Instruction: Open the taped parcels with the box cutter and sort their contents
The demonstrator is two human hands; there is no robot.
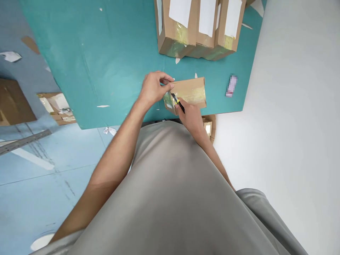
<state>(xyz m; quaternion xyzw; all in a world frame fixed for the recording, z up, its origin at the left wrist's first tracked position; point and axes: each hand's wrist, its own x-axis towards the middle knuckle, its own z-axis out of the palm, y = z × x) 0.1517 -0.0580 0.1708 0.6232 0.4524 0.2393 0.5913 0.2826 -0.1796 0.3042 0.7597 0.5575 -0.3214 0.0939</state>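
A small cardboard box (193, 92) with clear yellowish tape over it lies near the front edge of the teal table (111, 71). My left hand (156, 86) grips the box's upper left corner, thumb and fingers closed at its edge. In my right hand (191, 115) is a black and yellow utility knife (181, 105). Its blade points up and left, over the taped left end of the box. Whether the blade touches the tape I cannot tell. My right fingers hide part of the box's lower side.
Several taped cardboard boxes (177, 39) with white labels stand at the back of the table. A blurred pinkish item (231, 85) lies to the right, before a white wall (294, 106). Paper scraps dot the table. On the floor at left are a brown carton (16, 102) and a metal bar (25, 141).
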